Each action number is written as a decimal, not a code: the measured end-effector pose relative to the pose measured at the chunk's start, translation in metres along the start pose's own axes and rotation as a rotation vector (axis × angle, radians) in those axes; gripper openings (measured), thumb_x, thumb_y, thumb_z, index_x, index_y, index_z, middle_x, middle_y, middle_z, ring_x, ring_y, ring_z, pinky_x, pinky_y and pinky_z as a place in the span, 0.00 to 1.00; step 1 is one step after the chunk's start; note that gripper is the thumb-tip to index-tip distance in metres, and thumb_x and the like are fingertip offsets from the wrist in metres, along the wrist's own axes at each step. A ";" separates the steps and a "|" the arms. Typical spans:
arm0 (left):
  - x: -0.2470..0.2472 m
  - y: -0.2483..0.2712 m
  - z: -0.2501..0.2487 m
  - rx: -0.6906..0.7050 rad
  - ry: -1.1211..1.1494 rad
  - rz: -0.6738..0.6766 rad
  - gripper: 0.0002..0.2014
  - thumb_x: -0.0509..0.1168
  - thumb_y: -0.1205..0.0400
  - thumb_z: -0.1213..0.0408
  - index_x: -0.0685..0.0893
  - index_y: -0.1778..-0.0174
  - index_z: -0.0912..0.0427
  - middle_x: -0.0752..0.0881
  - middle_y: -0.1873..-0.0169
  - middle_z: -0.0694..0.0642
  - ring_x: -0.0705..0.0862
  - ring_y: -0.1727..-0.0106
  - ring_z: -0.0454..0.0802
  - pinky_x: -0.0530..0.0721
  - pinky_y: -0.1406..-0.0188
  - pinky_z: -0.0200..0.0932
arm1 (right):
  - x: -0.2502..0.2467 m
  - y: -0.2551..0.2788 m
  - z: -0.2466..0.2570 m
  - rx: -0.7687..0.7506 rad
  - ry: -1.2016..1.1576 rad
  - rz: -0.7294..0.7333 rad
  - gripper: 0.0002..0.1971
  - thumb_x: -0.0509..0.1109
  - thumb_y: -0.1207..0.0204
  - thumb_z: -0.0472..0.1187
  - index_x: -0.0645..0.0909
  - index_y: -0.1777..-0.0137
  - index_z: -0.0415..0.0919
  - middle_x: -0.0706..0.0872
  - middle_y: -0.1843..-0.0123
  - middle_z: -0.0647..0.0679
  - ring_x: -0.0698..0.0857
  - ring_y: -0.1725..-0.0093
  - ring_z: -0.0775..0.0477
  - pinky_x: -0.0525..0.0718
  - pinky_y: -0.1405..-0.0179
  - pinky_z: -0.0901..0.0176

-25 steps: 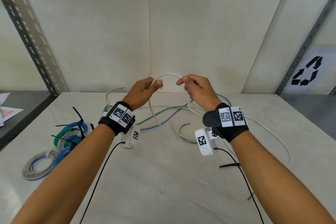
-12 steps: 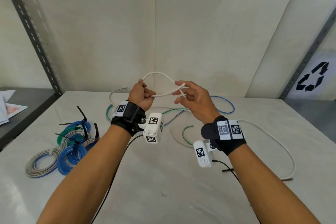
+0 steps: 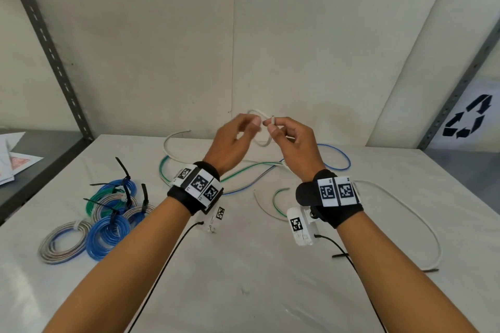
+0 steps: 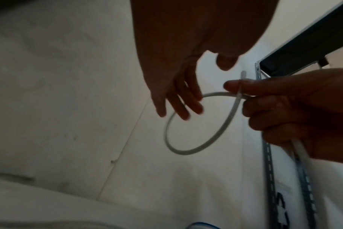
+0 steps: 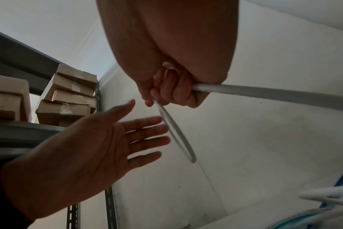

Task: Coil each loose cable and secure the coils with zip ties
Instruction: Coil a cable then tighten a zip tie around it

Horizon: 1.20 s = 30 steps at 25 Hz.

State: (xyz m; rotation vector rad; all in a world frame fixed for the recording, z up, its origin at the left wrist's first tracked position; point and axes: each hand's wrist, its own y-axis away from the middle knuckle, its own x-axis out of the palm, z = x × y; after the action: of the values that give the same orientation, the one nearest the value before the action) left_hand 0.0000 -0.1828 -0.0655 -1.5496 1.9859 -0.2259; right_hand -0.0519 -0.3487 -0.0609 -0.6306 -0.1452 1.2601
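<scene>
Left hand [image 3: 232, 140] had let go since half a second back: fingers straight, empty, beside the first loop. White cable [image 4: 188, 148] crossing passed to right hand [image 3: 293, 140], pinched thumb-to-finger, loop raised above the table [image 3: 243, 292]. One turn made; tail trailed right across the table. Loop mostly hidden behind my hands in the head view.

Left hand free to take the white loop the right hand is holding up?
Probably yes. The left hand is open, its fingers right at the white cable loop that the right hand pinches at the crossing; nothing sits between them.
</scene>
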 end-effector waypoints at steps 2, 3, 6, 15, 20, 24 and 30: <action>0.008 0.004 -0.004 0.001 0.097 0.145 0.21 0.53 0.09 0.45 0.85 0.43 0.57 0.88 0.58 0.47 0.88 0.53 0.45 0.88 0.45 0.52 | 0.003 0.000 0.001 -0.020 0.004 0.037 0.08 0.69 0.15 0.41 0.89 0.42 0.43 0.91 0.57 0.49 0.87 0.57 0.54 0.83 0.52 0.59; 0.013 0.006 -0.004 0.003 0.114 0.158 0.22 0.51 0.09 0.45 0.84 0.45 0.58 0.84 0.62 0.44 0.85 0.58 0.44 0.89 0.51 0.52 | 0.005 0.000 0.002 -0.023 -0.006 0.053 0.08 0.69 0.14 0.40 0.88 0.40 0.43 0.90 0.60 0.50 0.86 0.59 0.55 0.83 0.53 0.59; 0.022 0.007 0.004 -0.001 0.060 0.021 0.19 0.49 0.08 0.47 0.77 0.56 0.53 0.75 0.68 0.41 0.75 0.68 0.38 0.75 0.65 0.44 | 0.006 -0.001 -0.001 0.128 -0.064 0.008 0.13 0.69 0.14 0.43 0.78 0.32 0.49 0.86 0.65 0.51 0.80 0.69 0.60 0.77 0.65 0.70; 0.020 0.001 0.045 -0.355 0.559 -0.133 0.16 0.50 0.07 0.63 0.70 0.62 0.56 0.63 0.74 0.49 0.62 0.74 0.45 0.66 0.71 0.40 | 0.000 -0.011 -0.012 0.334 -0.370 -0.048 0.12 0.62 0.12 0.33 0.86 0.37 0.34 0.76 0.66 0.49 0.69 0.72 0.55 0.65 0.75 0.66; 0.022 -0.008 0.055 -0.503 0.857 -0.097 0.16 0.50 0.08 0.63 0.77 0.59 0.59 0.63 0.78 0.47 0.60 0.75 0.45 0.63 0.70 0.41 | 0.020 0.000 -0.020 0.088 -0.087 0.290 0.15 0.63 0.13 0.30 0.84 0.32 0.40 0.85 0.65 0.60 0.76 0.70 0.61 0.72 0.66 0.68; 0.012 -0.009 0.064 -0.549 1.173 -0.027 0.13 0.54 0.11 0.65 0.82 0.56 0.60 0.82 0.68 0.53 0.79 0.69 0.48 0.80 0.65 0.41 | 0.029 0.007 -0.038 0.027 0.098 0.481 0.14 0.65 0.14 0.32 0.86 0.33 0.37 0.85 0.62 0.60 0.81 0.60 0.61 0.77 0.50 0.67; -0.008 -0.009 0.064 -0.648 1.462 0.136 0.13 0.52 0.10 0.64 0.77 0.59 0.58 0.68 0.83 0.46 0.71 0.80 0.43 0.76 0.74 0.36 | 0.024 0.008 -0.052 0.060 0.201 0.562 0.13 0.65 0.13 0.34 0.89 0.38 0.44 0.84 0.63 0.48 0.80 0.60 0.57 0.77 0.50 0.62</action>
State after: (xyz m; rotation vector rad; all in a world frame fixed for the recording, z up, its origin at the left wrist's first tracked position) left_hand 0.0442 -0.1636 -0.1098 -1.7802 3.5321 -0.9355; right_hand -0.0277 -0.3445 -0.1137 -0.7716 0.2542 1.7204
